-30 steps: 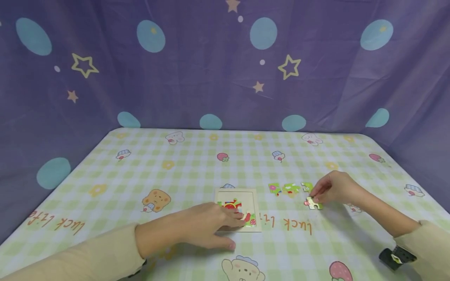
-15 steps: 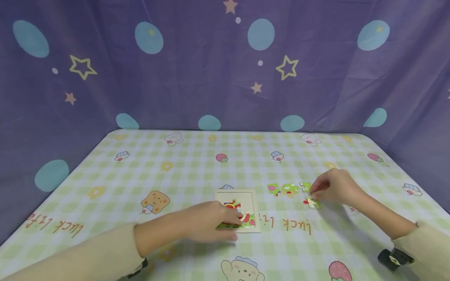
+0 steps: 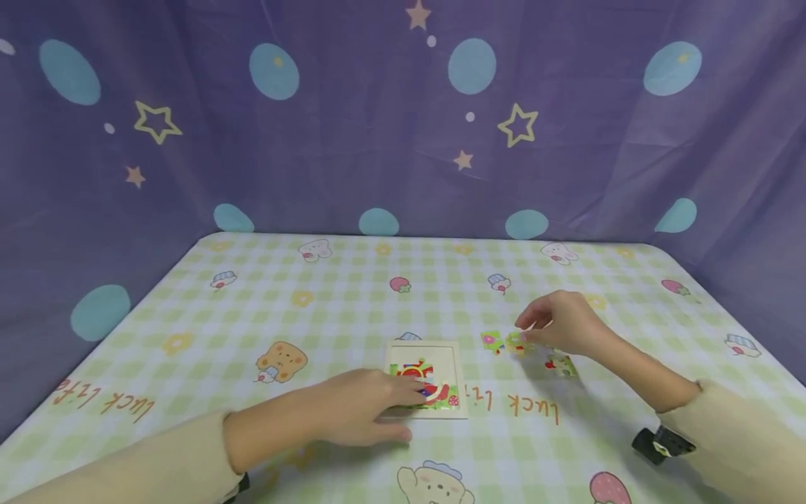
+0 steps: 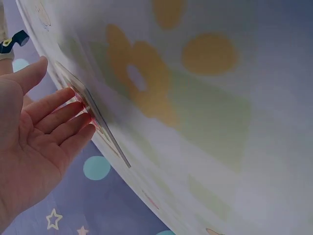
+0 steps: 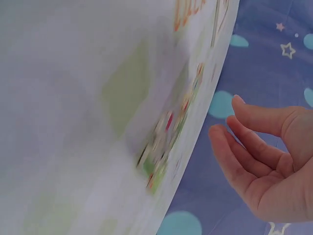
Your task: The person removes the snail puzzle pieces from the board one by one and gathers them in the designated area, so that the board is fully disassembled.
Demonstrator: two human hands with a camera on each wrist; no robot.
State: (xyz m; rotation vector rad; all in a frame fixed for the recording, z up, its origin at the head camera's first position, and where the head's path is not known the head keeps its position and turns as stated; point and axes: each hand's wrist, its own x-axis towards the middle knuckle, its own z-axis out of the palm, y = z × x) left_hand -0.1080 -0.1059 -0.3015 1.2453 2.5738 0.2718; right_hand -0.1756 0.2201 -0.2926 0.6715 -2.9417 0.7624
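Near the middle of the checked bench [image 3: 340,287], we see the shallow puzzle tray [image 3: 444,360], with several fitted pieces [image 3: 451,400] lying in its near part. Our left hand [image 3: 349,407] reaches over it from the left, fingers straight and unclenched, their tips resting on those pieces, the thumb clear of the near rim. Right of the tray, our right hand [image 3: 564,325] hovers over loose pieces, its thumb and curved fingers apart with nothing between them. One loose piece [image 3: 492,341] lies just right of the tray, a second piece [image 3: 518,344] lies beside it by the right fingertips, and at least one more piece [image 3: 562,365] lies below the right hand.

For what we judge to be the choosing of a loose piece, we do well to come down from above, pinch it by opposite edges and lift it level, so that its neighbours are not nudged. The left fingertips should bear lightly, enough to steady the tray.

We cannot read the whole picture in the tray, as our left hand covers part of it. Our right hand may hide loose pieces, so we cannot count them; the right wrist view blurs them, and the left wrist view shows the tray nearly edge-on.
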